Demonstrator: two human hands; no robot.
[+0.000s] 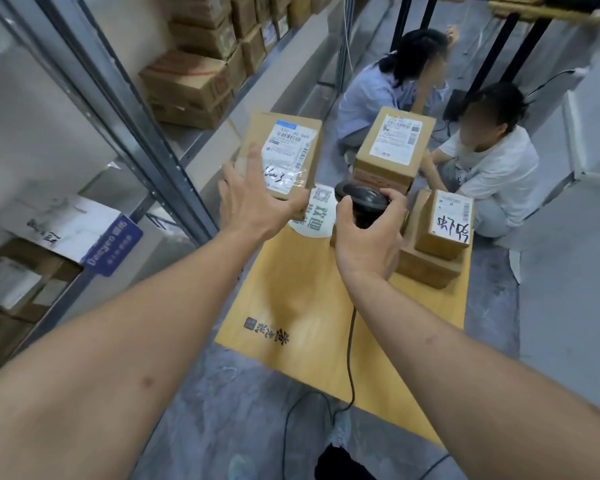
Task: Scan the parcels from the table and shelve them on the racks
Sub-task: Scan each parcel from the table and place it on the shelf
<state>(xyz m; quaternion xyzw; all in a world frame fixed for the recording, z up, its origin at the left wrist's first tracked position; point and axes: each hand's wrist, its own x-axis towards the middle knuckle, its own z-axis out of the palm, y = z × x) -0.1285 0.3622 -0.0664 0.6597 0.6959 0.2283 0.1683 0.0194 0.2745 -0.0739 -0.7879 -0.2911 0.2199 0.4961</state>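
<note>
A brown parcel (286,147) with a white shipping label stands at the far left of the yellow table (302,306). My left hand (253,199) reaches to its near side with fingers spread, touching or nearly touching it. My right hand (368,233) grips a black barcode scanner (362,202), whose cable runs down across the table. A second labelled parcel (394,147) sits on another box at the far middle. A smaller parcel (445,223) with handwriting rests on a flat box at the right.
A metal rack (125,109) on the left holds several cardboard boxes (187,84) and a white parcel (63,226). Two people (482,161) sit on the floor beyond the table. Black posts (492,50) stand at the back right. Grey floor surrounds the table.
</note>
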